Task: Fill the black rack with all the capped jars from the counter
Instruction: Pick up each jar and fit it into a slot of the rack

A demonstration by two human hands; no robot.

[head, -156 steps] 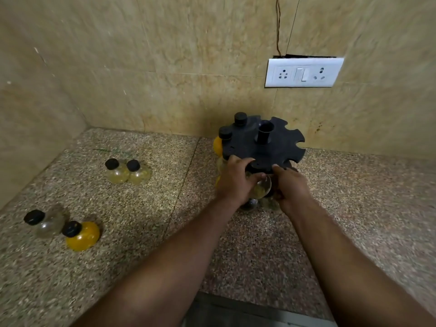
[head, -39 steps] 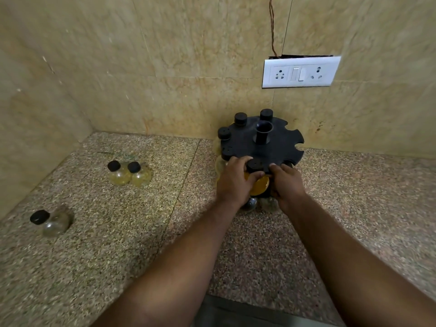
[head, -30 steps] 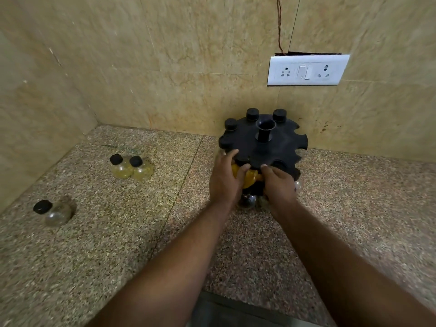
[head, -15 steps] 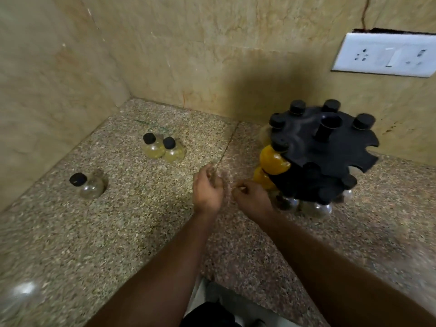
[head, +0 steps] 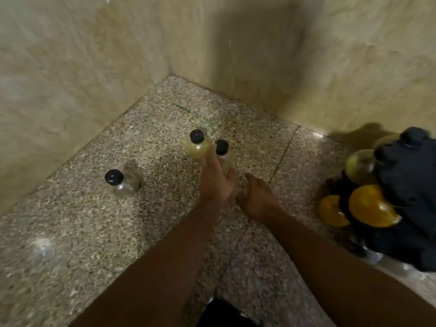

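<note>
Holding nothing, both hands (head: pixel 215 179) (head: pixel 257 198) open

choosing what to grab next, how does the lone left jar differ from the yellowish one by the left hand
The lone jar looks clear; the yellowish jar holds yellow contents. The lone jar stands apart; the yellowish jar sits beside another jar, at the left hand. Both have black caps.

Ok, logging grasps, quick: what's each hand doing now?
Left hand: open, fingers straight, at the yellowish jar.
Right hand: open, loosely curled, holding nothing.
</note>
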